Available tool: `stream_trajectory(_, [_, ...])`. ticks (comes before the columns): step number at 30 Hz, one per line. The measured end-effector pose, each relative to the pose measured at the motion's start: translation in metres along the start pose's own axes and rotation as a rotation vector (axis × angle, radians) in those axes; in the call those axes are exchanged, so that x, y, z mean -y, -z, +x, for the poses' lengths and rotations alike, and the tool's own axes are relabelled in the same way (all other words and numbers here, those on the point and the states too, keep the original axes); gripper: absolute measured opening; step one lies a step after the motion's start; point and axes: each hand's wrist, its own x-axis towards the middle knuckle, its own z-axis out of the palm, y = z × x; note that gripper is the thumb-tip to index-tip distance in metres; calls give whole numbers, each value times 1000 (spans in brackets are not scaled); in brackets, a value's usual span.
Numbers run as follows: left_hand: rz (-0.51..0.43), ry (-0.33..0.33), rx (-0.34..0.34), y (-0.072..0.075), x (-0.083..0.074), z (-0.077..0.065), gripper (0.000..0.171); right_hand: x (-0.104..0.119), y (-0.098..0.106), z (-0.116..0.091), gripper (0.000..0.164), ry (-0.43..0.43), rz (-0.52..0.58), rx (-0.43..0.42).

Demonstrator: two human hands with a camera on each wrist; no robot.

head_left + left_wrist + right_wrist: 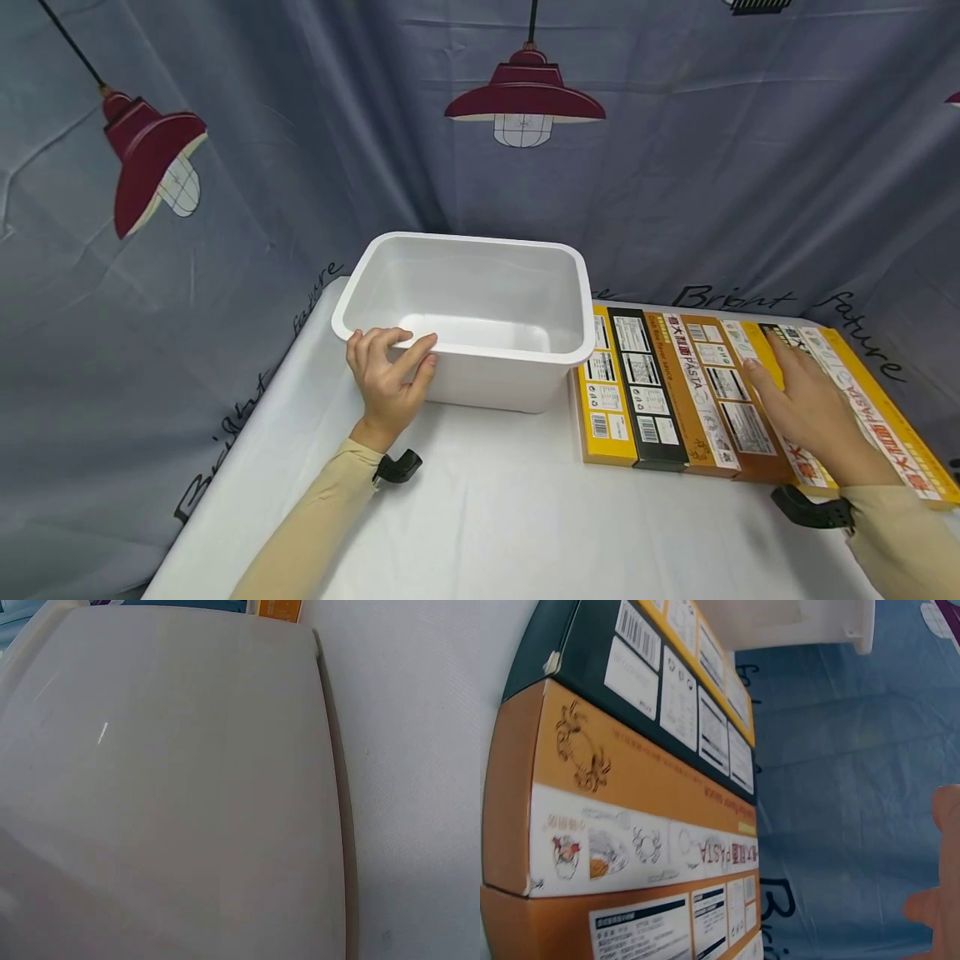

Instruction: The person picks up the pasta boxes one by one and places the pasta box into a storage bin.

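1. Head view: a white, rounded-rectangular plastic bin (491, 383) is gripped at its near-left rim by the left hand (390, 390); beside it, yellow, black and orange cardboard boxes (722, 398) are covered partly by the straight-fingered right hand (816, 412).
2. The bin could be tipped by pulling its rim.
3. Right-hand contact cannot be told; some labels are hidden.

room above tub (495, 379), boxes (738, 417) at right

White-covered table (480, 508): open-topped white bin (487, 381) stands toward far side; pasta boxes (738, 417) lie in row, just beside bin.
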Motion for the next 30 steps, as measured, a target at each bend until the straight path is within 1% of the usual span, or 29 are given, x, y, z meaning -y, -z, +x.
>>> stream_trajectory(5, [-9, 2, -7, 1, -1, 1, 23, -11, 2, -4, 79, -52, -14, 37])
stream_trajectory(9, [-13, 2, -11, 2, -2, 1, 23, -30, 4, -10, 82, -119, -23, 54])
stream_trajectory(12, [-13, 0, -15, 2, -2, 2, 23, -47, 2, -14, 85, -212, -37, 49])
stream_trajectory(16, [-11, -4, -13, 3, -3, 2, 23, -70, -1, -20, 90, -360, -40, 57])
stream_trajectory(21, [2, -5, -13, 4, -2, 2, 24, -97, -1, -21, 89, -533, -7, 49])
stream_trajectory(22, [2, -2, -13, 4, -1, 3, 24, -102, -1, -22, 90, -563, -15, 49])
stream_trajectory(24, [3, 1, -13, 3, -1, 2, 24, -112, 0, -23, 89, -604, -27, 38])
stream_trajectory(26, [4, 0, -12, 3, -1, 2, 25, -121, 0, -26, 88, -645, -8, 14])
stream_trajectory(28, [3, -1, -12, 3, -1, 2, 25, -131, -2, -29, 85, -681, 23, -6])
stream_trajectory(30, [1, -3, -13, 3, -1, 2, 24, -141, -7, -32, 82, -730, 90, -44])
